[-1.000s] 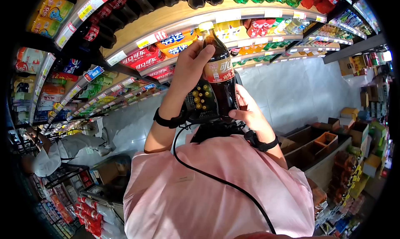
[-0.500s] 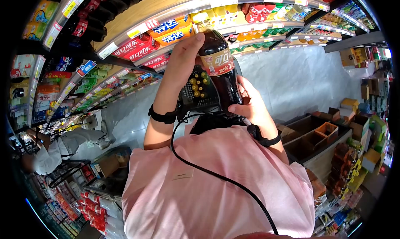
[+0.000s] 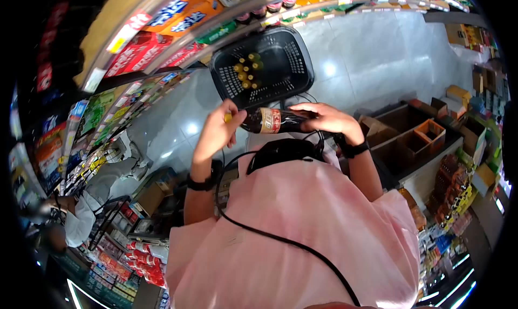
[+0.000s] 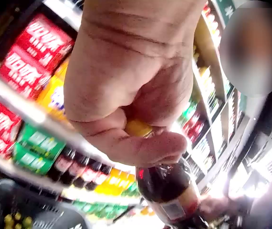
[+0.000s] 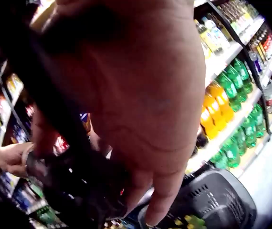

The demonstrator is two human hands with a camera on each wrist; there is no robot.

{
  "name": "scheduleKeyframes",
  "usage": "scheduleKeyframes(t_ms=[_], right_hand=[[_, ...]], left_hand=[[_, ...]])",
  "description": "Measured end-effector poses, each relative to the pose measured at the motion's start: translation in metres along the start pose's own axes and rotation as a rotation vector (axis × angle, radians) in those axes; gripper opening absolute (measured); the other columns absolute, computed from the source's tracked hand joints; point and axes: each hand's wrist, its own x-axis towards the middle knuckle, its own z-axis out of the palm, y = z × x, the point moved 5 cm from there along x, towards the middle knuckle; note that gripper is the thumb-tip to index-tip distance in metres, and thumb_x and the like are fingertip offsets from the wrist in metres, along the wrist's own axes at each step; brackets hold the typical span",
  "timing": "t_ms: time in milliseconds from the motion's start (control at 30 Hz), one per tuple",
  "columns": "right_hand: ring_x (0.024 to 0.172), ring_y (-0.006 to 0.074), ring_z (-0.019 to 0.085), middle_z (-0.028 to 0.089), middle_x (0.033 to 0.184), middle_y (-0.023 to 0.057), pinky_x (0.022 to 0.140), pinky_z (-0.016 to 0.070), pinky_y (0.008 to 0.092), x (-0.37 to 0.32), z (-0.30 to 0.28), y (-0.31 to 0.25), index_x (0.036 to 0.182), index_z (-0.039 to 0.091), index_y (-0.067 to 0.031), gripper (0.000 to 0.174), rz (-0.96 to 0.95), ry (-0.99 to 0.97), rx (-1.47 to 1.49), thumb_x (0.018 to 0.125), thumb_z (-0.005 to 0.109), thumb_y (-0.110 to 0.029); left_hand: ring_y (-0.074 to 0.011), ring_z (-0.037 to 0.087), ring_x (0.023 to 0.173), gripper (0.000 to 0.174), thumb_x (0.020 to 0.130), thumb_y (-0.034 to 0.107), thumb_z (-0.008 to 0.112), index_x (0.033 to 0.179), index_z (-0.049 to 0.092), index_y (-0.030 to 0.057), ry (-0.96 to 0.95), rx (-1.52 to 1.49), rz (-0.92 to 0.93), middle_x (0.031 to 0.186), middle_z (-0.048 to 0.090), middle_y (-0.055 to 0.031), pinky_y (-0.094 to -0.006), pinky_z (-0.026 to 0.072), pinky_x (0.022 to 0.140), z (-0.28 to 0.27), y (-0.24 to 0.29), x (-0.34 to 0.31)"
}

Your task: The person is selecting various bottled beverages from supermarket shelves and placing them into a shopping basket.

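Shelves (image 3: 114, 15) lined the aisle (image 3: 367, 55); the left hand (image 3: 215, 132) grasped the bottle (image 3: 270, 120), fingers of the right hand (image 3: 330, 119) I couldn't judge; slackness there risked a drop

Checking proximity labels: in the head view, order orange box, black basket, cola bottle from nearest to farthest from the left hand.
1. Cola bottle: in the left hand, which grips its capped end.
2. Black basket: beyond the hands, ahead and slightly right.
3. Orange box: far right, past the right hand.
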Motion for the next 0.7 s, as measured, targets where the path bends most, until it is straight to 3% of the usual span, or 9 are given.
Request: scheduleKeyframes(t_ms=[100,167,233,267,333,433,500,567,700], right_hand=[[0.095,0.0185,0.065,0.070,0.105,0.0142,0.084,0.0514,0.0324,0.018,-0.013,0.137,0.132,0.057,-0.0050,0.048,0.281,0.220,0.198,0.089,0.069,-0.023],[0.083,0.0189,0.065,0.071,0.094,0.0131,0.075,0.0527,0.0352,0.014,-0.033,0.202,0.126,0.059,-0.0025,0.044,0.446,0.394,-0.047,0.090,0.068,-0.025],[0.075,0.0191,0.064,0.070,0.089,0.0119,0.069,0.0522,0.0360,0.009,-0.041,0.259,0.122,0.060,-0.0007,0.042,0.511,0.469,0.098,0.090,0.068,-0.027],[0.073,0.0185,0.064,0.069,0.086,0.0104,0.067,0.0514,0.0350,0.008,-0.051,0.272,0.119,0.062,-0.0004,0.040,0.526,0.475,-0.018,0.090,0.066,-0.027],[0.076,0.0182,0.063,0.068,0.084,0.0093,0.071,0.0503,0.0330,0.004,-0.047,0.294,0.118,0.063,-0.0006,0.037,0.599,0.483,0.092,0.090,0.064,-0.025],[0.078,0.0183,0.063,0.068,0.084,0.0088,0.073,0.0498,0.0316,0.014,-0.057,0.323,0.116,0.063,-0.0009,0.035,0.675,0.489,0.106,0.090,0.063,-0.024],[0.079,0.0182,0.063,0.068,0.085,0.0087,0.074,0.0496,0.0310,0.024,-0.055,0.347,0.116,0.063,-0.0010,0.035,0.736,0.466,0.122,0.089,0.063,-0.024],[0.079,0.0175,0.063,0.068,0.086,0.0083,0.074,0.0498,0.0305,0.036,-0.051,0.377,0.113,0.064,-0.0010,0.032,0.710,0.495,0.204,0.089,0.062,-0.023],[0.079,0.0158,0.063,0.068,0.086,0.0067,0.075,0.0500,0.0301,0.060,-0.038,0.416,0.110,0.064,-0.0016,0.029,0.718,0.527,0.354,0.091,0.060,-0.022]], left_hand=[[-0.0103,0.051,0.041,0.028,0.095,0.028,0.066,0.090,0.050,0.0051,0.046,0.167,-0.180,0.058,0.055,-0.0053,-0.0278,0.0369,0.035,0.030,-0.081,0.016],[-0.0422,0.061,0.058,0.032,0.093,0.029,0.066,0.094,0.048,0.0036,0.140,0.357,-0.131,0.067,0.061,-0.0224,-0.0462,0.0457,0.050,0.048,-0.153,0.033],[-0.0506,0.060,0.072,0.033,0.092,0.029,0.066,0.095,0.047,0.0030,0.154,0.519,-0.201,0.071,0.061,-0.0265,-0.0501,0.0464,0.059,0.067,-0.188,0.041],[-0.0506,0.060,0.072,0.033,0.092,0.029,0.066,0.095,0.047,0.0030,0.132,0.528,-0.232,0.071,0.061,-0.0265,-0.0501,0.0464,0.059,0.071,-0.216,0.042],[-0.0271,0.060,0.051,0.032,0.094,0.030,0.065,0.099,0.046,0.0043,0.168,0.711,-0.159,0.063,0.055,-0.0168,-0.0438,0.0449,0.050,0.072,-0.258,0.036],[-0.0464,0.062,0.067,0.033,0.091,0.030,0.067,0.097,0.048,0.0034,0.259,0.418,-0.515,0.070,0.062,-0.0236,-0.0490,0.0485,0.059,0.062,-0.302,0.040],[-0.0436,0.063,0.068,0.032,0.090,0.029,0.068,0.099,0.050,0.0044,0.283,0.401,-0.547,0.073,0.063,-0.0222,-0.0490,0.0496,0.062,0.066,-0.324,0.064],[-0.0296,0.066,0.071,0.030,0.088,0.024,0.070,0.099,0.050,0.0057,0.309,0.596,-0.263,0.077,0.060,-0.0161,-0.0434,0.0501,0.064,0.079,-0.312,0.110],[-0.0355,0.067,0.083,0.027,0.083,0.022,0.071,0.103,0.059,0.0085,0.130,0.803,0.085,0.094,0.068,-0.0137,-0.0435,0.0526,0.067,0.103,-0.282,0.226]])
